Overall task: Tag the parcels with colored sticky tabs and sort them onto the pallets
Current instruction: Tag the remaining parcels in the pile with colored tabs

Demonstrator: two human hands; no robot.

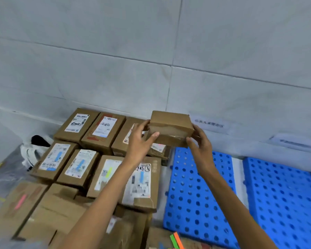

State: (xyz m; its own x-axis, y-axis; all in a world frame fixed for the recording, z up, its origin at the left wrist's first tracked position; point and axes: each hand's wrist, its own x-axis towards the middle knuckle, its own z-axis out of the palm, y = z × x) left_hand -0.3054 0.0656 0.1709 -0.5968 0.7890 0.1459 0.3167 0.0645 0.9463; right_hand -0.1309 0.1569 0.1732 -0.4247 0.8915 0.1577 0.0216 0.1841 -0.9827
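I hold a small brown cardboard parcel (171, 127) in the air with both hands, above the far edge of the parcel stack. My left hand (139, 141) grips its left side, thumb along the front. My right hand (200, 141) grips its right end. Below lie several labelled parcels (75, 166), some with blue tabs, one with a yellow tab (109, 172), one with a pink tab (20, 202). Green and orange sticky tabs (176, 240) lie at the bottom edge. Two blue perforated pallets (196, 194) (284, 194) sit on the right.
A grey tiled wall rises right behind the stack and pallets. Paper signs (209, 124) (293, 142) are stuck low on the wall. A white and black shoe (35, 150) lies left of the parcels on plastic sheeting.
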